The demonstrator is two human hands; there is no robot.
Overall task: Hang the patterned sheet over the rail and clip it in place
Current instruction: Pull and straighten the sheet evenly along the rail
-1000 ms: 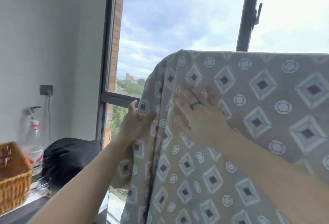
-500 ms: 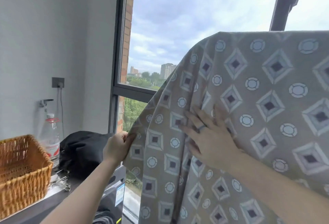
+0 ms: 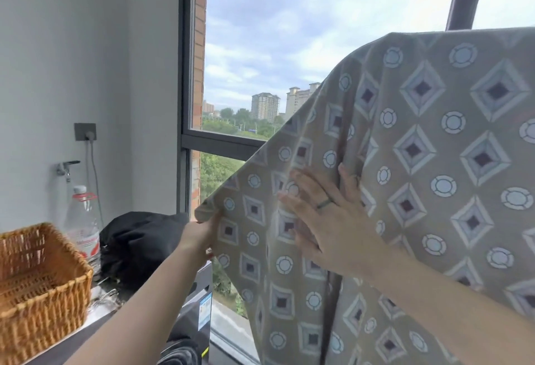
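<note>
The patterned sheet (image 3: 434, 138), beige with blue diamonds and circles, hangs over a rail that it hides along its straight top edge at the upper right. My left hand (image 3: 199, 237) grips the sheet's left edge and holds it out to the left and low. My right hand (image 3: 327, 214), wearing a ring, lies flat and open against the front of the cloth, fingers spread. No clip shows in either hand.
A wicker basket (image 3: 37, 286) stands on a dark counter at the lower left, with a plastic water bottle (image 3: 82, 228) and a black bag (image 3: 136, 240) behind it. A wall tap (image 3: 66, 167) and socket sit above. A large window (image 3: 260, 75) is behind the sheet.
My left hand has drawn the sheet's left edge down and out to the left. My right hand has slid lower on the cloth. The view has shifted, so the sheet's top edge sits further right.
</note>
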